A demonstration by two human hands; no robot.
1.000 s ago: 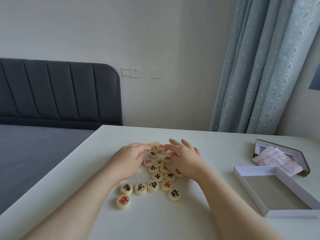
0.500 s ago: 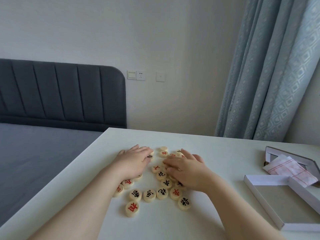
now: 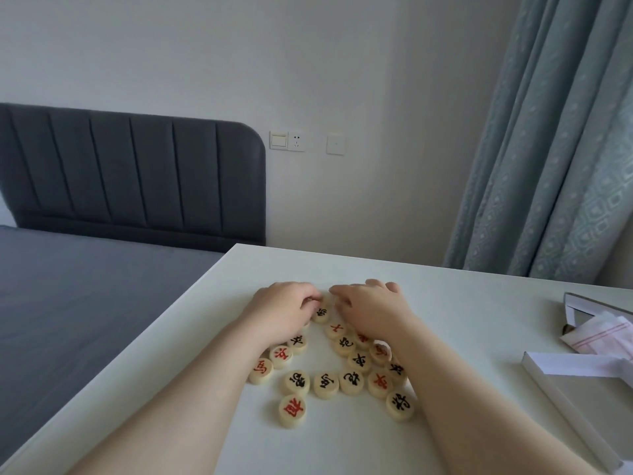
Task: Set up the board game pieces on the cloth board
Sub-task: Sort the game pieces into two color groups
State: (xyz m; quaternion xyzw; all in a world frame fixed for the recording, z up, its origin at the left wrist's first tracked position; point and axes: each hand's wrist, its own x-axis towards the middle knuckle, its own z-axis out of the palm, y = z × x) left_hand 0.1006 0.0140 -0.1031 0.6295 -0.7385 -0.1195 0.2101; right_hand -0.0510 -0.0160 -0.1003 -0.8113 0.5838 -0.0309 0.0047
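Note:
Several round cream game pieces (image 3: pixel 349 382) with red or black characters lie loose in a pile on the white table (image 3: pixel 462 303). My left hand (image 3: pixel 284 311) rests on the pile's far left part, its fingers curled down around a game piece at the far end. Close beside it, my right hand (image 3: pixel 371 310) lies palm down over the far right pieces with its fingers apart. Both forearms cover some pieces. The folded cloth board (image 3: pixel 604 335), white with red lines, lies in a box part at the right edge.
An open white box tray (image 3: pixel 561 385) sits at the right, near the table's front. The other box part (image 3: pixel 579 303) stands behind it. A grey bed (image 3: pixel 85 286) runs along the table's left edge. Curtains (image 3: pixel 555 166) hang at the back right.
Both hands have slid toward the far end of the pile. My left fingers went from flat to curled. More pieces near my forearms now show.

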